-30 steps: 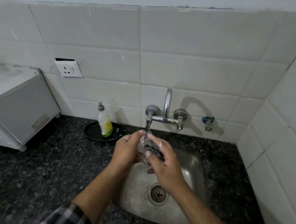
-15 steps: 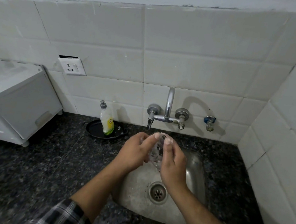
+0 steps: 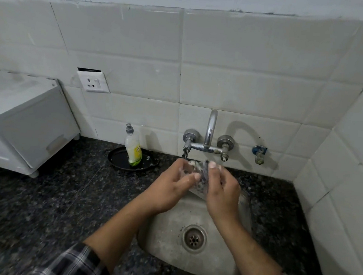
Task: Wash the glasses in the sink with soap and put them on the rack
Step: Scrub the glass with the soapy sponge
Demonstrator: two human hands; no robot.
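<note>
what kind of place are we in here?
Likely a small home kitchen: a steel sink set in a dark stone counter, a wall tap on white tiles, and a dish soap bottle.

The clear soapy drinking glass (image 3: 196, 170) is mostly covered by the left hand (image 3: 170, 187) and right hand (image 3: 221, 193) curled round it. Whether the dark patch (image 3: 204, 173) against it is a scrubber, I can't tell. The label on the yellow-green soap bottle (image 3: 133, 150) is too small to read. The white boxy appliance (image 3: 21, 120) runs off the left edge.
</note>
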